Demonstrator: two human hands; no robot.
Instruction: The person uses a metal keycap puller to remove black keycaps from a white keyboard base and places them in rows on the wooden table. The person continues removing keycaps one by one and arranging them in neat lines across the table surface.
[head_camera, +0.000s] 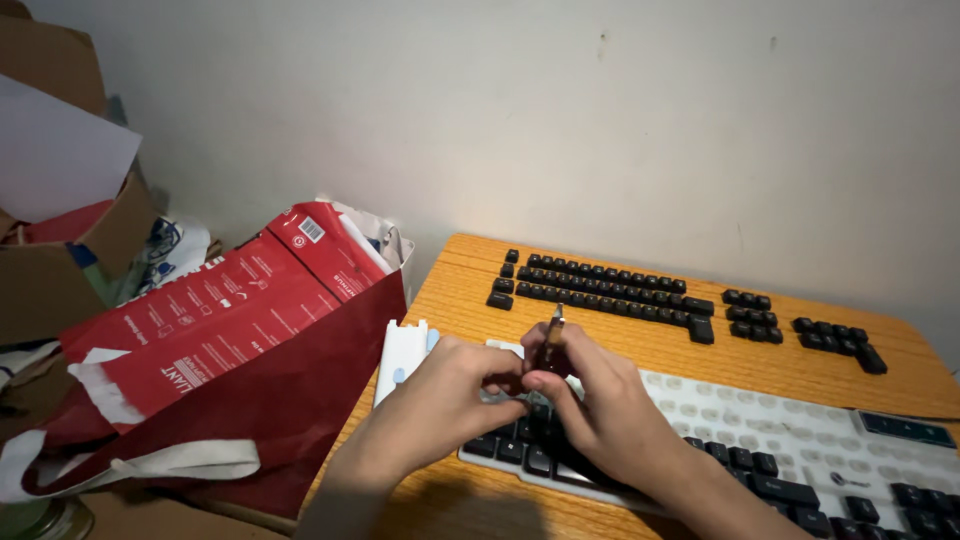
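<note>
Head view: a slim metal tool (552, 335) is gripped upright by the right hand (590, 395); the left hand (450, 395), fingers curled beside it, pinches at the keyboard (800, 440).

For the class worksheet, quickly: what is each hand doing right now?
Left hand: fingers curled, pressing on the keyboard; any grasp cannot be told.
Right hand: closed, holding a slim metal tool upright.

To my left a flat red carton (215, 315) with white print lay atop a dark red bag (290, 400).
</note>
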